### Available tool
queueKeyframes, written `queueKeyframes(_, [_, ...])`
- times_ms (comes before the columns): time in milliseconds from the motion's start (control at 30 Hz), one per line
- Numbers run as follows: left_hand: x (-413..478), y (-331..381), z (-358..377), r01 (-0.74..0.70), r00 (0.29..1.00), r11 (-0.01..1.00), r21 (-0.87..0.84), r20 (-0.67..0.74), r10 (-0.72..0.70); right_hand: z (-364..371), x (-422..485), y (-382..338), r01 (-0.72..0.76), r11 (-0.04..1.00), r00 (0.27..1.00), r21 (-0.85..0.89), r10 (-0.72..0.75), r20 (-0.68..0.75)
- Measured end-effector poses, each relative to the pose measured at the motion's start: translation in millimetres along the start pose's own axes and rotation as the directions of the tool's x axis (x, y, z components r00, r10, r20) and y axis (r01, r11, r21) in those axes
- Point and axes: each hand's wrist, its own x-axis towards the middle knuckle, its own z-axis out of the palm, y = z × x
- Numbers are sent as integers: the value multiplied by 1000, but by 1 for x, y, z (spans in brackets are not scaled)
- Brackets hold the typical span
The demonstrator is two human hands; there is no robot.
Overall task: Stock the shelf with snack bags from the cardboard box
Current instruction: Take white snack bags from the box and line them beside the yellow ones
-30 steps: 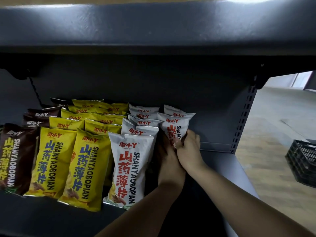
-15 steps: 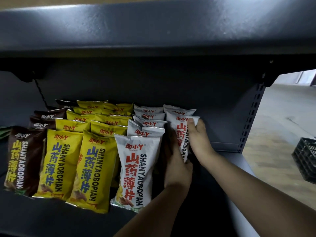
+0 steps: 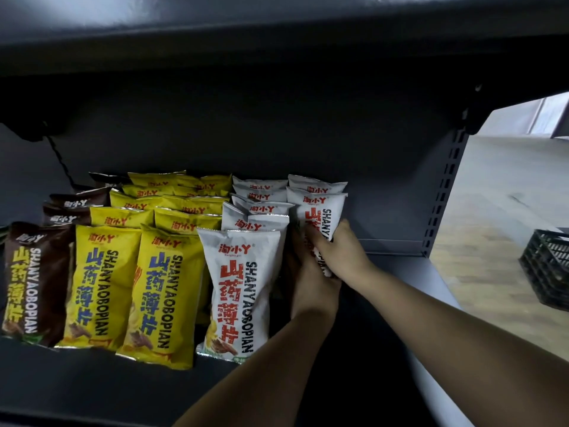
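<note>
Right hand (image 3: 340,257) grips one of seven white bags (image 3: 320,208), left hand (image 3: 311,285) seemingly flat against it.

On the dark grey metal shelf (image 3: 400,266), the right hand (image 3: 341,257) grips an upright white foil snack bag with red lettering (image 3: 320,211), the left hand (image 3: 311,285) rests against its 7 o'clock side, and rows of yellow foil bags (image 3: 166,288) and brown foil bags (image 3: 34,278) stand toward 9 o'clock.
</note>
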Motion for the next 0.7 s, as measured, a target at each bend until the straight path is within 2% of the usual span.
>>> queueKeyframes(67, [-1, 0, -1, -17, 1000, 999, 30, -18, 18, 1, 1, 0, 7, 1000, 1000, -6, -7, 2])
queueKeyframes(200, [1, -2, 2, -2, 1000, 998, 62, -10, 2, 0, -3, 5, 1, 993, 999, 116, -6, 44])
queueKeyframes(333, [1, 1, 3, -15, 984, 991, 133, -173, 38, -12, -24, 2, 16, 982, 990, 190, -42, 134])
queueKeyframes(467, [0, 0, -4, -14, 998, 999, 31, -61, 16, -24, -29, 9, -40, 995, 962, 94, 13, 274])
queueKeyframes(567, [-2, 5, -12, -29, 998, 999, -34, -63, 27, -20, -28, 12, 1, 997, 985, -75, 12, 170])
queueKeyframes(633, [-10, 11, -18, -34, 999, 999, -19, -25, 33, -15, -31, 12, 36, 982, 993, -188, -14, 116])
queueKeyframes(700, [-25, 16, -26, -47, 999, 999, 20, 23, 47, -12, -35, 10, 32, 976, 995, -214, -11, 99])
